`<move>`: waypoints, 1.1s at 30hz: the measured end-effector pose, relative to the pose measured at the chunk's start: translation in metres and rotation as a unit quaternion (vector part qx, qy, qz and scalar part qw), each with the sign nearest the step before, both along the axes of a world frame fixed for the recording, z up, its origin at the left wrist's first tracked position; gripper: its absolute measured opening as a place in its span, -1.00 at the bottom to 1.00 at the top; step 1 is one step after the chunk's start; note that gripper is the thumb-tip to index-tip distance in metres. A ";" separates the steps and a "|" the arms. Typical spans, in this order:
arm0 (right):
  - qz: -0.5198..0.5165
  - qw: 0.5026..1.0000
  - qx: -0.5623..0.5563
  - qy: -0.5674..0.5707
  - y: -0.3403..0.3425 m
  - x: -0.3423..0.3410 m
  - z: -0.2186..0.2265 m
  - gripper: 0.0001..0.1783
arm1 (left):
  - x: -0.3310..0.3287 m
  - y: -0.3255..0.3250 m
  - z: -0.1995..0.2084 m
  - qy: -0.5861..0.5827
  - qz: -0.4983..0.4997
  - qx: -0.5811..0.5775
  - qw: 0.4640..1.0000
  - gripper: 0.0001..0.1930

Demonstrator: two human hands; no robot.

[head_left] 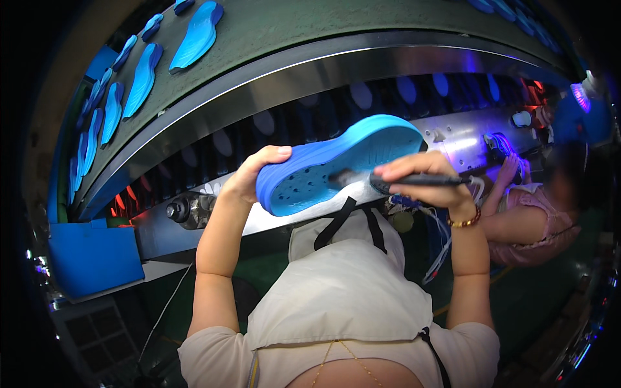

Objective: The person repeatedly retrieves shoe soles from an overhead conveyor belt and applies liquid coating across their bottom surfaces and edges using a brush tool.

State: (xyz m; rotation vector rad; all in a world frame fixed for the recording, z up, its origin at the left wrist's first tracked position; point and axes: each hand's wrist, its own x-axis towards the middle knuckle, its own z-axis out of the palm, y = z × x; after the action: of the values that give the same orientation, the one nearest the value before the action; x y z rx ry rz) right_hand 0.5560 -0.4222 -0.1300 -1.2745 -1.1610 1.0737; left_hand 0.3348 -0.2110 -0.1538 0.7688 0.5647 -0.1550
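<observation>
A blue shoe sole (388, 132) with a raised rim is held up before me, its hollow inner side with small holes facing me. My left hand (257, 169) grips it at the left end, thumb over the upper edge. In my right hand (424, 176) is a black-handled brush (430, 179) with a thin hose or cable at its rear. Its bristle end reaches inside the sole and is blurred, so I cannot tell exactly where it touches. A beaded bracelet (464, 218) circles my right wrist.
Several blue soles (143, 81) lie on the green conveyor belt (291, 21). Rows of soles stand on a lower level behind a metal rail (259, 72). A dark bottle (189, 211) sits on the left of the bench. Another person (527, 223) works at the right under purple light.
</observation>
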 end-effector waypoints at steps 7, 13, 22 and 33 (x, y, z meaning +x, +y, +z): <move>0.014 0.991 0.126 -0.044 -0.005 -0.011 0.021 -0.75 | -0.001 -0.008 -0.055 -0.162 0.222 -0.207 0.939 -0.22; -0.150 0.988 0.017 0.041 0.027 -0.029 -0.026 -0.80 | 0.052 -0.067 -0.048 -0.159 0.243 -0.200 0.936 -0.04; 0.113 0.971 0.138 -0.159 0.003 -0.037 0.016 -0.84 | 0.037 -0.059 -0.037 -0.204 0.269 -0.135 0.932 -0.09; -0.017 0.995 0.100 -0.009 -0.003 -0.028 -0.001 -0.78 | 0.046 -0.055 -0.007 -0.227 0.326 -0.095 0.913 -0.08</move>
State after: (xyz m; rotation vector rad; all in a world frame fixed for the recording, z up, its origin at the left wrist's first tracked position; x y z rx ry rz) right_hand 0.5278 -0.4247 -0.1306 -1.1439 -1.2243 0.8983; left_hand 0.3813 -0.2658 -0.1610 0.3723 0.3281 0.5706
